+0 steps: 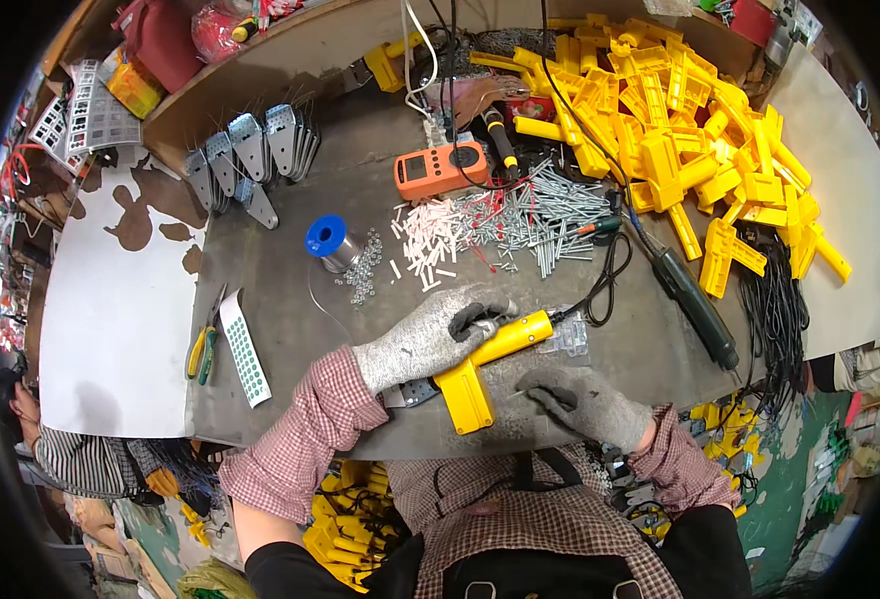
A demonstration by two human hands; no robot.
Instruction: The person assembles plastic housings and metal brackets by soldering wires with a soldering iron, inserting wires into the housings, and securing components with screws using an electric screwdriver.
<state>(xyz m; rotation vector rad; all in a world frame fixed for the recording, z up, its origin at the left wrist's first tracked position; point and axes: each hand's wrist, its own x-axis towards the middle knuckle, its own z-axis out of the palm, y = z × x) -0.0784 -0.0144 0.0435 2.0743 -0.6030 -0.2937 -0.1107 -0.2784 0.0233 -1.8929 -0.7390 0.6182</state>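
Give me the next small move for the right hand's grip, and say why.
Probably ease the right grip over to the block end of the yellow housing to steady it. The left grip alone holds the housing, up along its barrel, while the right one sits close beside the block, apart from it. Whether its fingertips pinch something small is hard to tell.

yellow housing (465,401): smooth glossy plastic | screws (566,207): shiny metal | tabletop (285,265): matt, scuffed | sleeve (300,421): matt cloth
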